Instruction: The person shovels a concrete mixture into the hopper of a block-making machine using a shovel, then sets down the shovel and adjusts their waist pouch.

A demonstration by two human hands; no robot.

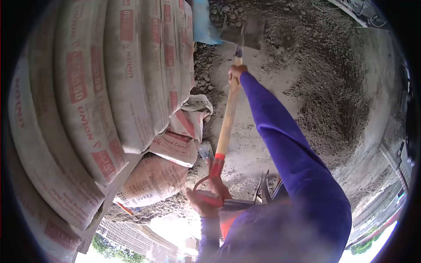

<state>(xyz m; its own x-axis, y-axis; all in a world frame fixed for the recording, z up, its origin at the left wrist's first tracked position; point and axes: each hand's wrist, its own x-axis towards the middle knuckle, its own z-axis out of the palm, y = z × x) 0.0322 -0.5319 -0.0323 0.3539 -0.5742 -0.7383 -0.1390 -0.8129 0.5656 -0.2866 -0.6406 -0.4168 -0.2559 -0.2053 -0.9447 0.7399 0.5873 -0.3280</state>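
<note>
A shovel (228, 115) with a wooden shaft and a red D-shaped handle slants across the middle of the view. My right hand (237, 72) wraps round the lower shaft, close to the metal socket. At the other end, my left hand (203, 202) is closed on the red handle. The shovel's dark blade (253, 36) lies at the top, against grey gravel (230, 12) and a dark, damp-looking mix (302, 41); its tip is hard to make out.
Stacked cement bags (127, 83) fill the left side. A crumpled cement bag (179, 142) and a full brownish sack (151, 179) stand below them. A blue sheet-like object (204, 24) is by the gravel. A heap of sandy material (329, 96) spreads along the right.
</note>
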